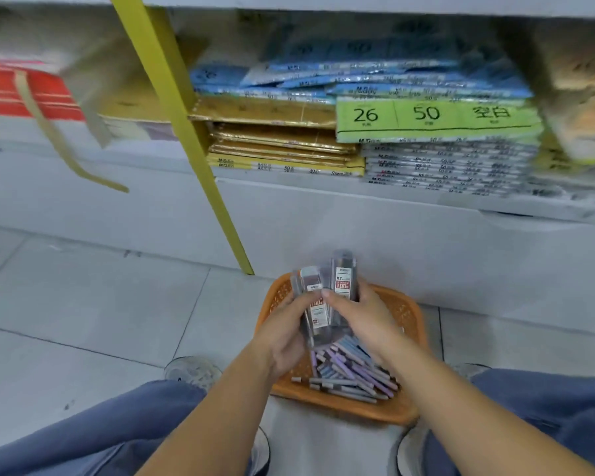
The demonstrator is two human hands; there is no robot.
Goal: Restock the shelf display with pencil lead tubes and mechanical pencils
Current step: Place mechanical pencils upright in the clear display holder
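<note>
Your left hand (282, 334) and right hand (361, 317) grip upright lead tubes (343, 281). The orange basket (340, 408) holds loose tubes (352, 371).

An orange, lattice-patterned basket (407, 316) was seen, with lilac and grey-blue lead tubes (351, 369). A green pack (461, 132) was printed in black with 26 and 50.
</note>
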